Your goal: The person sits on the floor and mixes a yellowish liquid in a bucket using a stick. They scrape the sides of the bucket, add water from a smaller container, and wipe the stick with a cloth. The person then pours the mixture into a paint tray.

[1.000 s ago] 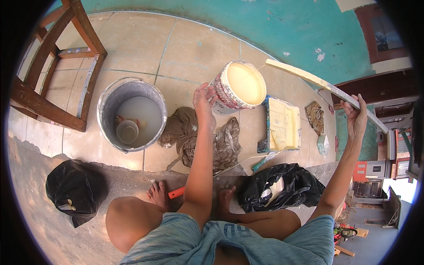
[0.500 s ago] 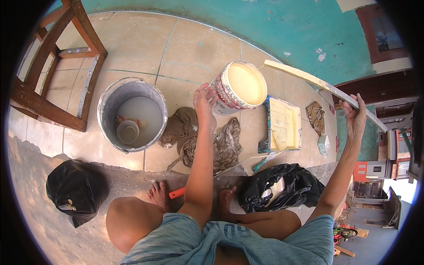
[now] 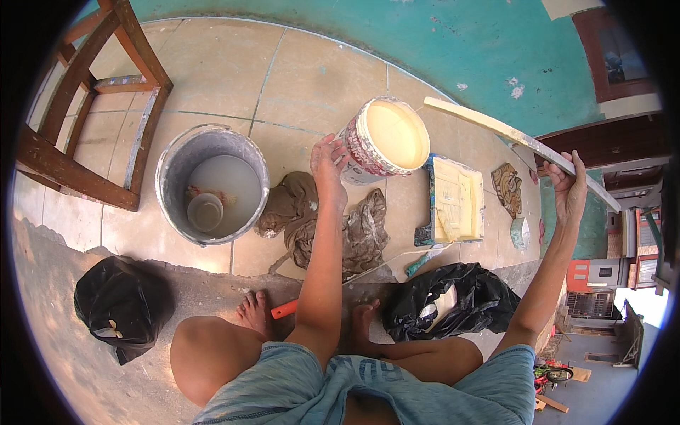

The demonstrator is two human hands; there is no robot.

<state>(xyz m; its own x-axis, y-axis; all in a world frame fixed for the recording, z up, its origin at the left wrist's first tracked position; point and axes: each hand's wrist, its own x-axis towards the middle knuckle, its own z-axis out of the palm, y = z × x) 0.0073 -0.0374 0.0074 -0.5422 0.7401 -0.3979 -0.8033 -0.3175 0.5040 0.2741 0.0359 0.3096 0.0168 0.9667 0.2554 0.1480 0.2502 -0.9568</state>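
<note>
My left hand [image 3: 329, 161] grips the side of a paint bucket [image 3: 352, 149], which is full of cream paint and tipped slightly toward me. Raised on the right, my right hand [image 3: 567, 180] is closed around a long wooden stick [image 3: 496, 126]. Cream paint coats the stick's far end, which hangs just beyond the bucket's rim with a thin strand of paint at its tip. A paint tray [image 3: 464, 202] smeared with cream paint rests to the right of the bucket. Crumpled brown rags [image 3: 365, 230] lie beneath my left forearm.
A grey pail [image 3: 168, 191] of cloudy water with a cup [image 3: 205, 212] in it stands left. Around me are a wooden chair [image 3: 134, 53], black plastic bags [image 3: 120, 304] [image 3: 407, 308], a red handle [image 3: 285, 309] and a patterned cloth [image 3: 506, 190]. A teal wall [image 3: 460, 49] borders the tiles.
</note>
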